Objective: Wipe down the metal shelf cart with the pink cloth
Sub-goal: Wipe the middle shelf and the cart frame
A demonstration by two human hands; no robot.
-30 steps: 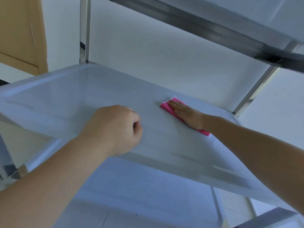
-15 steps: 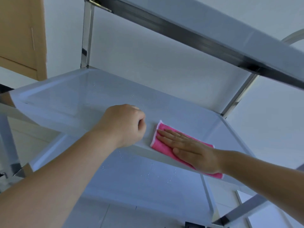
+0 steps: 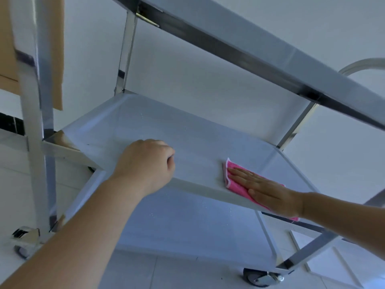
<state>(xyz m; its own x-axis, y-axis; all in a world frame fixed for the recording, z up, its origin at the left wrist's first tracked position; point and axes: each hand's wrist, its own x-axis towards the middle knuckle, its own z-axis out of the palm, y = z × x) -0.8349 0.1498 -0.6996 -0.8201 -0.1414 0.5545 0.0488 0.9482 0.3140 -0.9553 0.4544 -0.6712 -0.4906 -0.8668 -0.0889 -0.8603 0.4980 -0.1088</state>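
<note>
We pressed our right hand (image 3: 270, 192) flat, fingers straight, on the pink cloth (image 3: 235, 180), which lay at the near right edge of the cart's middle shelf (image 3: 187, 142). Our left hand (image 3: 145, 163) rested there too, curled into a fist, holding nothing.

Plain indoor room: white wall (image 3: 208, 84), pale tiled floor (image 3: 177, 274), wooden door (image 3: 6, 49).
</note>
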